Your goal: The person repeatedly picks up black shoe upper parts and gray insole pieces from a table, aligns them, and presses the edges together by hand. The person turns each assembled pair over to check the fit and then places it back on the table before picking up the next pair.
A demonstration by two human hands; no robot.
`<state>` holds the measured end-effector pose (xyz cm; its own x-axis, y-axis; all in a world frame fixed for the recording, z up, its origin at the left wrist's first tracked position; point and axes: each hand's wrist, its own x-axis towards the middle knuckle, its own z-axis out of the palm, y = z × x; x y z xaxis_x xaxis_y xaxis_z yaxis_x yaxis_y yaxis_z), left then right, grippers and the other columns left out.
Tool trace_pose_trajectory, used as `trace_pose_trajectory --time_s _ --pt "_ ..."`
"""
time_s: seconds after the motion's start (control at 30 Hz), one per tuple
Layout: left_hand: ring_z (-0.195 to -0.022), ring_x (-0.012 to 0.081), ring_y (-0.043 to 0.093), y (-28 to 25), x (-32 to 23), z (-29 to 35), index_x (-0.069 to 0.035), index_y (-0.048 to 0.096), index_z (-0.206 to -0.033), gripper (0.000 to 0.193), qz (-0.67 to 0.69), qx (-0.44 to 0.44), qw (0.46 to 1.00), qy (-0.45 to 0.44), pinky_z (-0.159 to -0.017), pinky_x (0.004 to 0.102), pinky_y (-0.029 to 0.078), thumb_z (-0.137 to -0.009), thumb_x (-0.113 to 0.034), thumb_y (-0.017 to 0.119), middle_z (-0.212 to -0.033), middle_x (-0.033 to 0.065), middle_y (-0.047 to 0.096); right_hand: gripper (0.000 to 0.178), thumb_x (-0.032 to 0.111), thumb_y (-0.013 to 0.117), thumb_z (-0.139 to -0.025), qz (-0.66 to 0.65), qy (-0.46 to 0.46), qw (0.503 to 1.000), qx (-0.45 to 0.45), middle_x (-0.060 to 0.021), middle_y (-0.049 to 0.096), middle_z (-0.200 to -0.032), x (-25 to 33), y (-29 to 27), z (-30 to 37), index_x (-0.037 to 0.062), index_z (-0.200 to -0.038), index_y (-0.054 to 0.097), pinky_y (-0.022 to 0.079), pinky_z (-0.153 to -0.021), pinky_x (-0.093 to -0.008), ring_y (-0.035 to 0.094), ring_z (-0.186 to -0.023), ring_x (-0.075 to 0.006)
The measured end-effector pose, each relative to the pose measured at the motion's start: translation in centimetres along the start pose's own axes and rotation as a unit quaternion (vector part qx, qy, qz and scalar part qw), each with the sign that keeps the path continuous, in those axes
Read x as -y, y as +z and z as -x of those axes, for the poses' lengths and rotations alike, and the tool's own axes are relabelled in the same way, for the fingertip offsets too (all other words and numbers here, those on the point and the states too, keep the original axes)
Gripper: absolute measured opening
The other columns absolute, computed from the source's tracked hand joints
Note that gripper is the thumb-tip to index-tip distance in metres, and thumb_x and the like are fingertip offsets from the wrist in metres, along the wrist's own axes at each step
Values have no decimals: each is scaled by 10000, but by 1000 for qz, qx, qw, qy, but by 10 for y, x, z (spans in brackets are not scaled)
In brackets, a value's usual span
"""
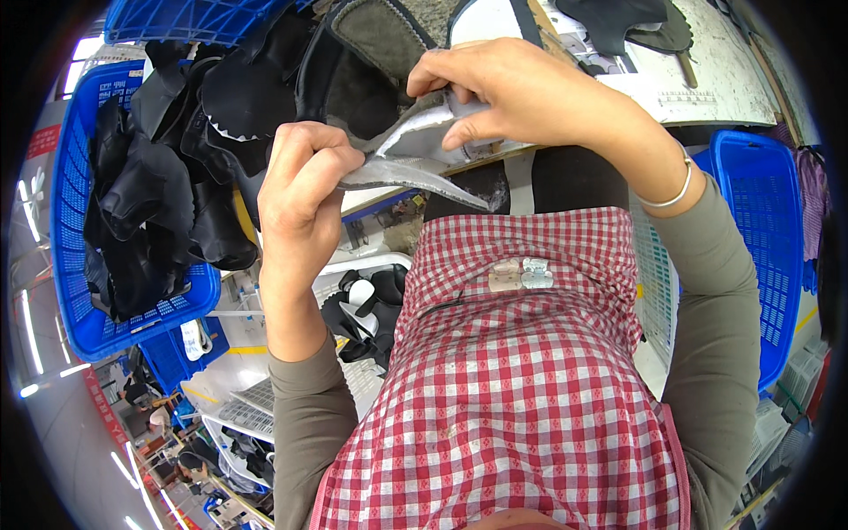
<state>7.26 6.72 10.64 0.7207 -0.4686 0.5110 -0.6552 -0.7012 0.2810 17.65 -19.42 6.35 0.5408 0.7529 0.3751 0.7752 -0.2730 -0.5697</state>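
A shoe upper (415,168), its pale grey lining turned toward me and a dark edge along its lower side, is held spread above my lap. My left hand (305,181) is closed, pinching the left end of this upper between thumb and bent fingers. Over its upper right part my right hand (508,93) curls its fingers, the thumb lying against the lining; part of its grip is hidden. Just beyond the left hand lie several black leather shoe uppers (247,93), and a larger one with olive-grey lining (380,40).
A blue basket (79,300) full of black uppers stands at left, another blue basket (760,265) at right. The white worktable (715,66) spans the far side with more pieces on it. Below, a white basket (402,262) holds black and white pieces beside my checked apron.
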Motion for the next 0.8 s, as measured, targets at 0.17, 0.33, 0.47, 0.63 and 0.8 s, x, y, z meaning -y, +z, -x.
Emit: trace_pose_trajectory --time_s 0.17,0.33,0.47,0.63,0.8 --pt "-933 281 630 3 0 0 -10 676 -897 366 2 -5 1000 -12 -761 347 511 -584 172 621 -942 98 647 432 38 743 -837 -6 -22 999 -25 -106 726 -1037 -5 7 -2 81 -1256 644 568 -819 -410 702 -903 -287" --pt "-924 278 631 5 0 -1 -6 675 -898 362 -6 -4 1000 -17 -757 340 506 -590 177 622 -935 97 646 437 4 718 -827 161 -96 973 -138 -112 707 -970 -8 19 -4 112 -1246 650 563 -824 -424 697 -921 -310" --pt "-922 277 632 5 0 1 -5 678 -899 367 5 -7 1000 -28 -754 338 506 -589 182 614 -935 97 647 407 25 761 -797 168 -99 972 -134 -85 692 -921 -8 19 -2 128 -1184 691 570 -823 -427 689 -906 -293" --pt "-920 274 632 7 1 2 -8 687 -901 370 19 -22 998 -49 -769 341 506 -586 174 624 -935 98 649 323 84 732 -793 233 -102 958 -128 -15 704 -919 -5 16 -2 160 -1107 728 575 -774 -361 682 -927 -225" --pt "-899 257 626 10 -1 2 -27 738 -972 430 26 -22 999 -41 -777 345 501 -577 138 706 -918 88 649 226 129 683 -814 258 -114 949 -139 16 697 -900 -4 18 -6 173 -1028 744 565 -726 -329 673 -890 -207"
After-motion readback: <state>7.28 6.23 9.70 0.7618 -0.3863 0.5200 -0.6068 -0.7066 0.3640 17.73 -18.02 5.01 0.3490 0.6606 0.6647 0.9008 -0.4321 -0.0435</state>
